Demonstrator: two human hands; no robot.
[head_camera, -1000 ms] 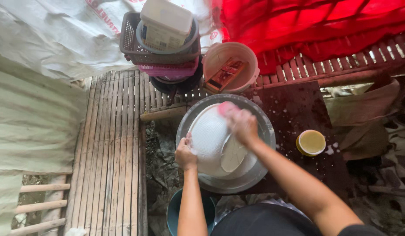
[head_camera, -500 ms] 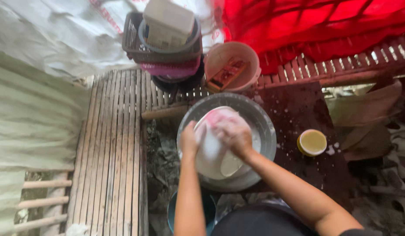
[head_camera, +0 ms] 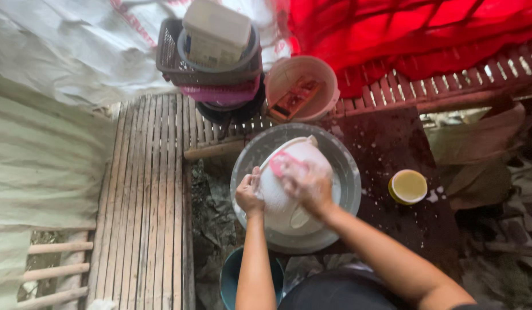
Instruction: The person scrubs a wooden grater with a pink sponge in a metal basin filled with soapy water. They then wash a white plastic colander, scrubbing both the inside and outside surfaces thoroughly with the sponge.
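A round metal basin (head_camera: 346, 172) sits in the middle of the head view, on dark wet ground. Over it, my left hand (head_camera: 248, 194) grips the left rim of a white bowl (head_camera: 277, 195) that is turned with its underside up and tilted. My right hand (head_camera: 306, 183) presses a pink sponge (head_camera: 280, 165) onto the bowl's outer surface; the hand is soapy. A white spoon-like piece (head_camera: 300, 218) lies in the basin under the bowl.
A small yellow tub of soap (head_camera: 408, 186) stands right of the basin. Behind it are a pinkish bucket (head_camera: 329, 77) holding a red item and a stack of baskets and basins (head_camera: 220, 69). A bamboo slat floor (head_camera: 145, 201) lies to the left, a teal bucket (head_camera: 228, 281) below.
The white bowl was turned from showing its inside to its underside. My right hand with the sponge moved from the bowl's far edge onto its outer surface.
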